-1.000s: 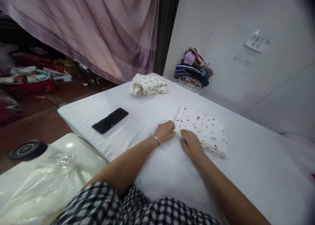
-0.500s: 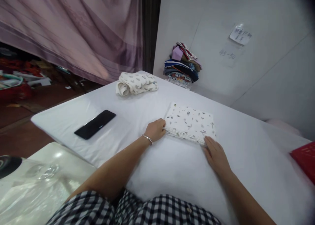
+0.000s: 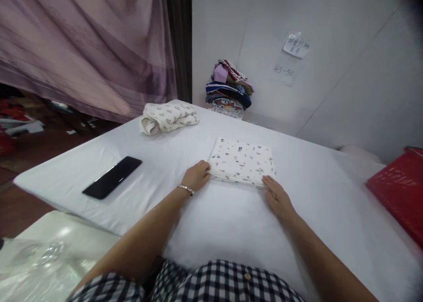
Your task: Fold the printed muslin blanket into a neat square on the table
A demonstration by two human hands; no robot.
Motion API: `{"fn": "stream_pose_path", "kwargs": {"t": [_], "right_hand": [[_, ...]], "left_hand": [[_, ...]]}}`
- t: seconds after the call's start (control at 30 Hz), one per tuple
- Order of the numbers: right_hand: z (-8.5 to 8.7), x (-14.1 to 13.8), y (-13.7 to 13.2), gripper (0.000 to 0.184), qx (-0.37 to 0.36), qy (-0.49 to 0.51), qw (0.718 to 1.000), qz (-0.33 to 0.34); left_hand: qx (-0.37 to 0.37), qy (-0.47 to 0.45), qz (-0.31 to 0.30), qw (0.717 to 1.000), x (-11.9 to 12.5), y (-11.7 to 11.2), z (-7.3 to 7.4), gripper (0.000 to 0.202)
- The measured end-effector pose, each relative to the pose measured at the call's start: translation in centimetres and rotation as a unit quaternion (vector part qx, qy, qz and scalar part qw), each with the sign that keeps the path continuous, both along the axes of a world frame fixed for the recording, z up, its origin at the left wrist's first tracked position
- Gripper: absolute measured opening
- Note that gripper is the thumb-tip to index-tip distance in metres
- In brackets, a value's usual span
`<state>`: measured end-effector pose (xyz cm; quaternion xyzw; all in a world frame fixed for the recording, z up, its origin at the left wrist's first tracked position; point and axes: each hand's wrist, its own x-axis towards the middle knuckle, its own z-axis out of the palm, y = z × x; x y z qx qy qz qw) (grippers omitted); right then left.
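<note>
A folded white cloth with small dark prints (image 3: pixel 243 162) lies flat on the white-covered table (image 3: pixel 231 218). My left hand (image 3: pixel 195 176), a bracelet on its wrist, has curled fingers pinching the cloth's near left corner. My right hand (image 3: pixel 276 197) lies flat with its fingers stretched out, fingertips touching the cloth's near right corner.
A black phone (image 3: pixel 112 177) lies at the left of the table. A rolled cream cloth with heart prints (image 3: pixel 167 117) sits at the far side. A pile of folded coloured fabrics (image 3: pixel 228 89) leans against the wall. A red bin (image 3: pixel 399 189) stands at the right. Clear plastic (image 3: pixel 39 262) lies near left.
My right hand slid from the middle of the cloth's near edge to its right corner and flattened. The view swung right, bringing the red bin in.
</note>
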<state>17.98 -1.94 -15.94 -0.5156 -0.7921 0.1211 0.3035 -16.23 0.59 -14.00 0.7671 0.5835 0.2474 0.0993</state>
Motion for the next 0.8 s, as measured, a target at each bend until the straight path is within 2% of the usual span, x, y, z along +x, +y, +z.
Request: {"fn": "stream_pose_path", "kwargs": {"t": [0.07, 0.13, 0.2, 0.27, 0.4, 0.57, 0.8], "right_hand": [[0.5, 0.1, 0.0, 0.042, -0.014, 0.104, 0.992, -0.072], [0.9, 0.5, 0.4, 0.045, -0.051, 0.182, 0.968, -0.165], [1.2, 1.0, 1.2, 0.05, -0.112, 0.225, 0.939, -0.232], [1.3, 1.4, 2.0, 0.055, -0.177, 0.248, 0.914, -0.269], [2.0, 1.1, 3.5, 0.062, -0.255, 0.254, 0.888, -0.288], [3.1, 0.6, 4.8, 0.065, -0.301, 0.242, 0.874, -0.294], [3.9, 0.7, 5.3, 0.046, -0.365, 0.279, 0.85, -0.257]], "left_hand": [[-0.008, -0.05, -0.015, 0.999, -0.5, -0.1, -0.1, 0.017], [-0.021, -0.099, -0.008, 0.995, -0.8, -0.2, -0.2, 0.018], [-0.025, -0.136, 0.011, 0.99, -0.9, -0.2, -0.2, 0.018], [0.005, -0.146, 0.013, 0.989, -0.7, -0.1, -0.2, 0.02], [0.093, -0.108, -0.036, 0.989, 0.0, -0.1, -0.2, 0.025], [0.064, -0.084, -0.047, 0.993, 0.3, 0.2, -0.6, 0.025], [0.049, -0.088, -0.053, 0.994, -0.1, 0.4, -0.7, 0.025]]}}
